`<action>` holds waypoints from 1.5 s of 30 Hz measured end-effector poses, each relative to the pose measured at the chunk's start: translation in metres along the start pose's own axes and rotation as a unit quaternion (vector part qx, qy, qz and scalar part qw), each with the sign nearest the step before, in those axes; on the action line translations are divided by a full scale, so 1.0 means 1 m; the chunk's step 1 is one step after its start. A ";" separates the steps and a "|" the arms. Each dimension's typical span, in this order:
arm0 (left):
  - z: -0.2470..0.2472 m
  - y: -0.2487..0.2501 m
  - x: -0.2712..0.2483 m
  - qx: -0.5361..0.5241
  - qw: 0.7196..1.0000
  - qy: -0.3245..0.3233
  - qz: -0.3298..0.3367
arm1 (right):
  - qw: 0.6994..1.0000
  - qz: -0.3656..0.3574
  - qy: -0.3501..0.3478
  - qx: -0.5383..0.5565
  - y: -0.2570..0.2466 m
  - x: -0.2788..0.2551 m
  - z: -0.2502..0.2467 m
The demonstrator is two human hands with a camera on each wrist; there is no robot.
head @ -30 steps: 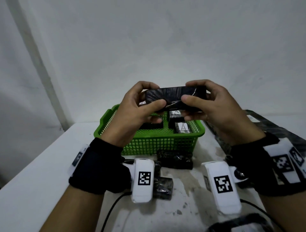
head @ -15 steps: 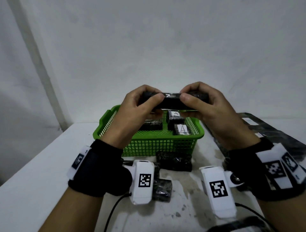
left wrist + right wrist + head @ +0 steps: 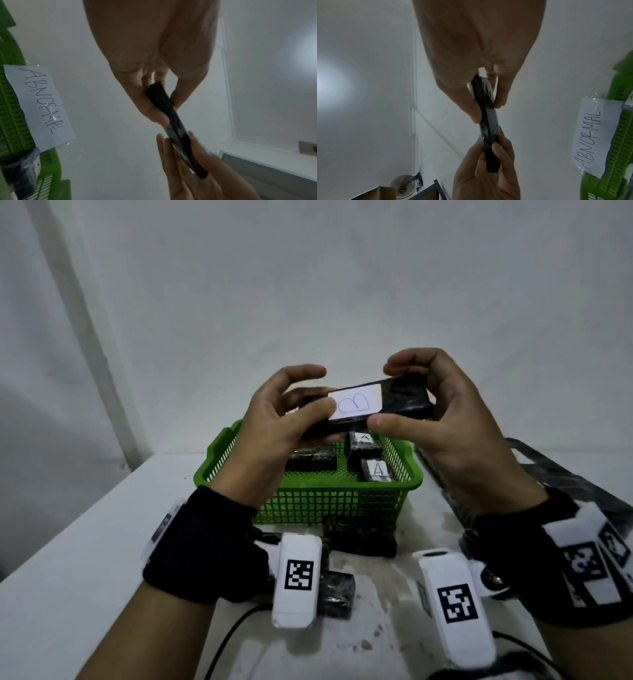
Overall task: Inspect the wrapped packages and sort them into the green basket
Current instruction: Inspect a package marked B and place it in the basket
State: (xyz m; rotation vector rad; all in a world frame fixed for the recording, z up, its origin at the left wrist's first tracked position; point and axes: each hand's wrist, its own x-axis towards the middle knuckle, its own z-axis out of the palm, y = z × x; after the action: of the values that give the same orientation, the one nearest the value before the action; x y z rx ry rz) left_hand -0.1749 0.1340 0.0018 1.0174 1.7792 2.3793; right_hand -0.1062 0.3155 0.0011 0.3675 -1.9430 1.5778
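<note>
Both hands hold one black wrapped package (image 3: 404,400) in the air above the green basket (image 3: 346,501). Its white label marked "B" (image 3: 356,405) faces up. My left hand (image 3: 274,436) grips the package's left end between thumb and fingers. My right hand (image 3: 442,426) pinches the right end, thumb below and fingers over the top. The wrist views show the same package (image 3: 173,121) (image 3: 486,119) edge-on between both hands. Inside the basket lie several black packages, two with "A" labels (image 3: 376,470).
Two more black packages (image 3: 359,537) (image 3: 337,594) lie on the white table in front of the basket. A black sheet (image 3: 582,484) lies at the right. A paper sign reading "ABNORMAL" (image 3: 41,105) is fixed to the basket's far side. A wall stands close behind.
The package has been turned over in both hands, so its white "B" label now faces up; earlier only black wrap showed. The hands stayed above the basket.
</note>
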 end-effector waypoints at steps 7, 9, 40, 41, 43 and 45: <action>0.003 -0.008 -0.001 0.030 0.999 -0.015 0.041 | 0.995 0.068 0.053 0.056 0.001 0.001 0.005; 0.002 -0.007 -0.001 0.009 0.999 -0.024 0.044 | 0.995 0.051 0.051 0.075 0.000 0.001 0.001; 0.008 -0.011 -0.004 -0.024 0.973 -0.153 -0.169 | 0.986 0.019 -0.092 -0.139 0.014 -0.005 -0.005; 0.008 -0.011 -0.004 -0.012 0.976 -0.146 -0.162 | 0.988 0.026 -0.095 -0.117 0.012 -0.005 -0.005; 0.007 -0.014 -0.004 0.015 0.980 -0.139 -0.145 | 0.995 0.050 -0.055 -0.066 0.009 -0.003 -0.004; 0.007 -0.015 -0.005 0.034 0.979 -0.148 -0.137 | 0.996 0.071 -0.001 -0.062 0.010 0.000 -0.006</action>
State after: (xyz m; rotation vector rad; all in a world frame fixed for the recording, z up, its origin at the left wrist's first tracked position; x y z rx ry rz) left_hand -0.1730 0.1437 -0.0124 0.9965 1.7664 1.9084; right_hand -0.1104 0.3234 -0.0061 0.1817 -2.0965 1.5339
